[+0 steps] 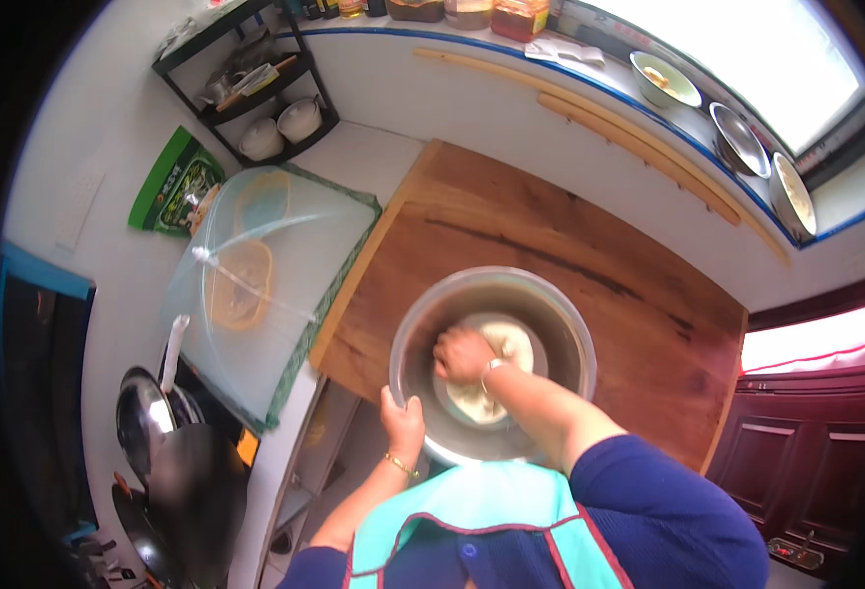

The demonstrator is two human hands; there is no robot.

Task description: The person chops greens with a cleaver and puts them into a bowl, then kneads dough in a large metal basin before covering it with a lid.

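A large steel mixing bowl (575, 334) stands at the near edge of the wooden board. Pale, soft dough (513, 344) lies in its bottom, partly hidden by my right hand and forearm. My right hand (464, 355) is down inside the bowl, its fingers curled into the left part of the dough. A pale bangle (492, 369) circles that wrist. On the bowl's near left side, my left hand (402, 424) grips the rim, the thumb outside and the other fingers mostly hidden. There is a gold bracelet on the left wrist.
The bowl rests on a wooden board (354, 324). Left of it, a mesh food cover (329, 221) spans yellowish containers. A black pan (143, 412) sits near left, a black rack (226, 113) behind. Bowls (663, 83) and jars line the window ledge.
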